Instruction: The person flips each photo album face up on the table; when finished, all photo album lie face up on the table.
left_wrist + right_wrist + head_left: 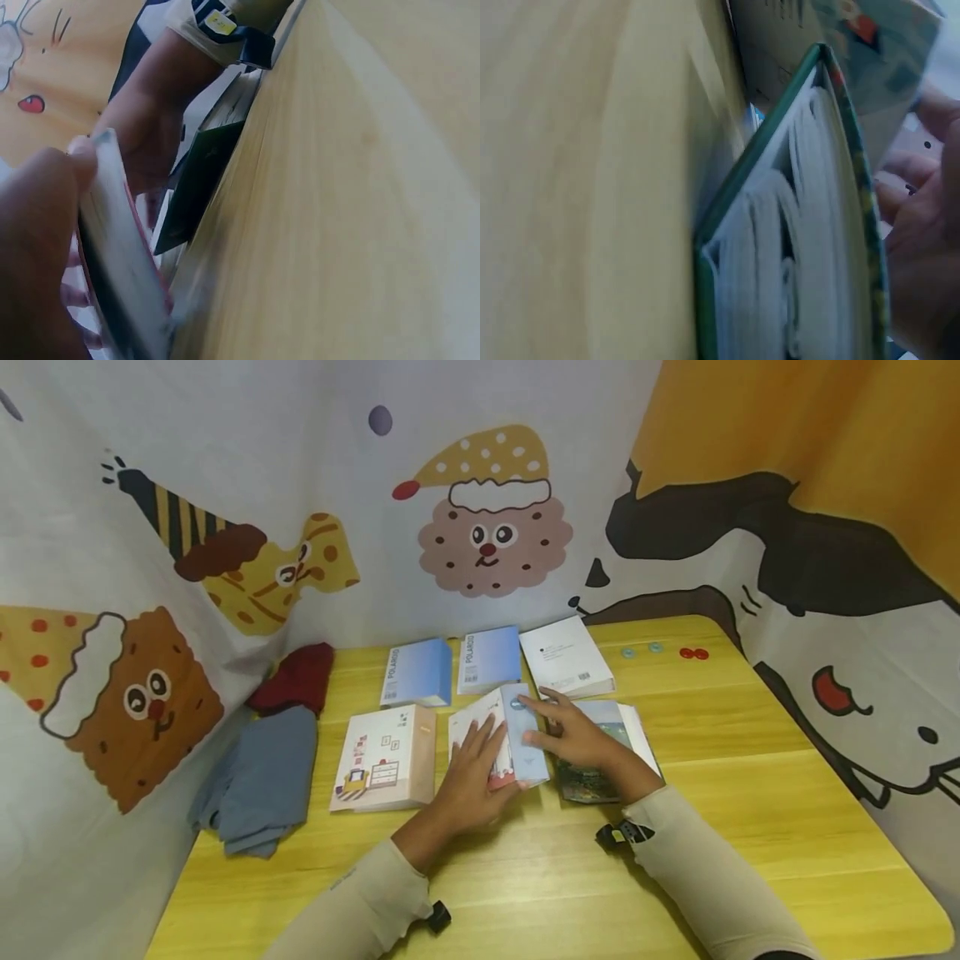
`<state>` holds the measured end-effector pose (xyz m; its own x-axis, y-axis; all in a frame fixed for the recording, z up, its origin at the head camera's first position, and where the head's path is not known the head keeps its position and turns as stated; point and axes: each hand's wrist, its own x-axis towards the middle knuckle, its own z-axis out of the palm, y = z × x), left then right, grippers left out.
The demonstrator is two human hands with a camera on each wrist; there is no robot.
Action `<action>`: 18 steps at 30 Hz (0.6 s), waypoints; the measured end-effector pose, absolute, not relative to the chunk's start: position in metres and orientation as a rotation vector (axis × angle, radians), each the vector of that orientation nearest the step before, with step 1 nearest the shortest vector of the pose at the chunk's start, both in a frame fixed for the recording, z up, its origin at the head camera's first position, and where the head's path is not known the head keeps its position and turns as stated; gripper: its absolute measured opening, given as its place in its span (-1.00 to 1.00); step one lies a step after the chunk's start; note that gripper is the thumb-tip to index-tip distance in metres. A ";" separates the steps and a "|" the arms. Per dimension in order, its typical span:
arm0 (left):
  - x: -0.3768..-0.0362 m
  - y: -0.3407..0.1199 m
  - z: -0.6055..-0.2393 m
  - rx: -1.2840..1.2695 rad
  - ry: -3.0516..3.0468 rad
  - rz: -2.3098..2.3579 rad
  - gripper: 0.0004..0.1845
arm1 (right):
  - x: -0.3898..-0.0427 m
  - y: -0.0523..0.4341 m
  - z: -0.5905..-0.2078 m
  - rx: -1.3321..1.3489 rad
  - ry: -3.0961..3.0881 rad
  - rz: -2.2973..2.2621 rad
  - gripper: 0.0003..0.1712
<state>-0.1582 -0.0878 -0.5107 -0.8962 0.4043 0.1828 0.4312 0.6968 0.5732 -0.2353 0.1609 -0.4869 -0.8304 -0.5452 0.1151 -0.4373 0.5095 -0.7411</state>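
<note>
My left hand (472,772) grips a tilted book (534,752) with a white cover and light blue spine. In the left wrist view the thumb (82,161) lies at the book's edge, with fingers on its far side. Thumb and fingertips of my right hand (581,735) touch the spine from the right. Beneath my right wrist lies a dark green picture-covered album (592,781); the right wrist view shows its pages (765,270) end-on. To the left of my left hand lies a thick book (378,760) with a drawn room on its cover.
Two blue POLAROID boxes or albums (416,672) and a white book (566,652) lie along the back. Folded grey-blue cloth (270,777) and dark red cloth (296,681) sit at the left edge. Small red discs (693,653) and pale blue rings (656,647) are at back right.
</note>
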 end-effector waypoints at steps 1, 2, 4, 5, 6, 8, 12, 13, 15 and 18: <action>-0.158 -0.087 -0.509 -0.711 -2.830 -1.012 0.08 | -0.234 0.162 -0.486 -0.876 2.576 -1.286 -0.15; -0.158 -0.086 -0.508 -0.724 -2.797 -1.049 0.08 | -0.233 0.162 -0.485 -0.909 2.519 -1.364 -0.16; -0.157 -0.084 -0.505 -0.760 -2.720 -1.124 0.08 | -0.230 0.163 -0.483 -0.980 2.385 -1.517 -0.16; -0.157 -0.083 -0.503 -0.783 -2.670 -1.167 0.07 | -0.229 0.163 -0.482 -1.016 2.317 -1.586 -0.14; -0.157 -0.082 -0.501 -0.804 -2.633 -1.208 0.07 | -0.228 0.162 -0.481 -1.046 2.254 -1.646 -0.12; -0.156 -0.080 -0.498 -0.846 -2.564 -1.273 0.07 | -0.225 0.162 -0.480 -1.078 2.156 -1.728 -0.04; -0.156 -0.078 -0.493 -0.883 -2.481 -1.414 0.11 | -0.218 0.159 -0.478 -1.084 2.094 -1.781 0.17; -0.156 -0.077 -0.492 -0.887 -2.459 -1.476 0.11 | -0.216 0.159 -0.478 -1.082 2.081 -1.780 0.20; -0.157 -0.077 -0.491 -0.894 -2.400 -1.603 0.11 | -0.212 0.156 -0.478 -1.088 2.051 -1.779 0.17; -0.157 -0.078 -0.490 -0.906 -2.313 -1.760 0.09 | -0.209 0.152 -0.481 -1.127 2.056 -1.744 0.04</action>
